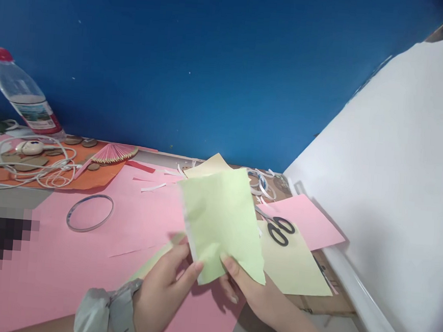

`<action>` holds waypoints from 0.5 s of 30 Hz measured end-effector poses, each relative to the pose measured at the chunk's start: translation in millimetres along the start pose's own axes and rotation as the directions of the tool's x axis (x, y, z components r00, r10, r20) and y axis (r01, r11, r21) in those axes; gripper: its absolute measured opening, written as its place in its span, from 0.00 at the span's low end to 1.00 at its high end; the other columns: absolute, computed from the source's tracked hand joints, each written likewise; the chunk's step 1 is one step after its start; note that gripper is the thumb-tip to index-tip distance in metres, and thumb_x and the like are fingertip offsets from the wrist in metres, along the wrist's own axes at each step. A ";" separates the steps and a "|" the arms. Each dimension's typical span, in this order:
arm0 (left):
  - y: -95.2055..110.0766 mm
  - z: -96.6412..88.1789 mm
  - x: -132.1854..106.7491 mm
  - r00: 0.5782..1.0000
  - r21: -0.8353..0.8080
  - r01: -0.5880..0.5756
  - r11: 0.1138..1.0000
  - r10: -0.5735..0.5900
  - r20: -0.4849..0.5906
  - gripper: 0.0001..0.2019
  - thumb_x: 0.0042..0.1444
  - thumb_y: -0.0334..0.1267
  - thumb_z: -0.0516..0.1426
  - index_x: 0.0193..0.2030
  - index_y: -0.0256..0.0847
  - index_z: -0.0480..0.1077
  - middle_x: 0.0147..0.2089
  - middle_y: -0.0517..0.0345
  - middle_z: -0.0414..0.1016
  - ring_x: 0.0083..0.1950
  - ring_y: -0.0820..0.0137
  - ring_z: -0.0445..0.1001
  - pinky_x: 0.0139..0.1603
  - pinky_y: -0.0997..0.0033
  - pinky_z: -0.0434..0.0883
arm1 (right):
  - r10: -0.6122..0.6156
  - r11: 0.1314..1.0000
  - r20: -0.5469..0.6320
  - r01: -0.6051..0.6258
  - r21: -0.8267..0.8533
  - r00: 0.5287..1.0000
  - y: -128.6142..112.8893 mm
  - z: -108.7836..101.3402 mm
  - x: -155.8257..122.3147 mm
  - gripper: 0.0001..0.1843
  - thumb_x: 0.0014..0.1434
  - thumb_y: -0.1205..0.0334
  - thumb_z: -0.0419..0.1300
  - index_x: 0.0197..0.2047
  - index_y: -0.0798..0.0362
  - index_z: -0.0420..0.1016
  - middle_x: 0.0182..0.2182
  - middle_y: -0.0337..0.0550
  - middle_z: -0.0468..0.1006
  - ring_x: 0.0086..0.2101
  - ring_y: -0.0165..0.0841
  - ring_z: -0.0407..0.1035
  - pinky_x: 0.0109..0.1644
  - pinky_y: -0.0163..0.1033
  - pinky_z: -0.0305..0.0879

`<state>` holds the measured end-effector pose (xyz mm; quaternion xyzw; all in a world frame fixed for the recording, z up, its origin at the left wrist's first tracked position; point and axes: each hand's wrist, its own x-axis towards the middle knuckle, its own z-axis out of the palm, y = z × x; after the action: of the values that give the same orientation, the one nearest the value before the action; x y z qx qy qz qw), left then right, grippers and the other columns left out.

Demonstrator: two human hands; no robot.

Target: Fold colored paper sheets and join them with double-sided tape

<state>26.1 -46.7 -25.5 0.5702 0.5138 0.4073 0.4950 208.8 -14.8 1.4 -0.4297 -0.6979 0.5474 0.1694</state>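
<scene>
A light green sheet of paper (pixel 221 217) is held up over the table by both of my hands. My left hand (pixel 166 284) pinches its lower left edge, and a grey watch sits on that wrist. My right hand (pixel 250 288) grips the sheet's lower right corner with the thumb on top. Black-handled scissors (pixel 278 229) lie just right of the sheet on a pale yellow sheet (pixel 297 269).
Large pink sheets (pixel 83 267) cover the table. A metal ring (pixel 89 212) lies on them at left. Farther left are a white cable (pixel 33 169), an orange sheet (pixel 90 178), a folded pink fan (pixel 113 153) and a plastic bottle (pixel 23 94). A white board (pixel 396 190) leans at right.
</scene>
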 end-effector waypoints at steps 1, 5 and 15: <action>0.3 -0.1 0.4 1.000 0.030 0.009 1.000 -0.010 0.024 0.13 0.61 0.45 0.49 0.35 0.39 0.68 0.37 0.55 0.73 0.41 0.67 0.70 0.44 0.70 0.66 | -0.001 1.000 -0.025 0.001 -0.001 1.000 -1.9 -0.3 0.1 0.30 0.67 0.49 0.36 0.18 0.52 0.58 0.18 0.36 0.62 0.24 0.29 0.62 0.38 0.36 0.60; 1.3 -1.4 2.5 0.998 0.008 0.064 0.998 -0.064 -0.003 0.16 0.62 0.45 0.47 0.28 0.40 0.65 0.27 0.60 0.70 0.31 0.71 0.68 0.37 0.72 0.65 | 0.065 0.998 -0.071 -0.066 -0.007 0.995 -4.9 -4.2 -0.6 0.27 0.66 0.48 0.39 0.20 0.52 0.61 0.21 0.37 0.63 0.26 0.30 0.62 0.37 0.36 0.58; -2.6 3.3 -6.4 0.985 0.072 -0.006 0.997 -0.006 0.170 0.19 0.62 0.47 0.47 0.27 0.38 0.68 0.25 0.57 0.70 0.29 0.71 0.69 0.34 0.74 0.65 | -0.010 0.999 -0.085 0.013 0.031 0.996 1.7 -2.2 -1.2 0.28 0.66 0.50 0.42 0.18 0.52 0.64 0.18 0.36 0.67 0.25 0.29 0.66 0.39 0.35 0.62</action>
<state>27.9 -53.5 -28.3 0.6204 0.4841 0.3384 0.5160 211.7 -14.3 1.0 -0.4456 -0.6837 0.5388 0.2088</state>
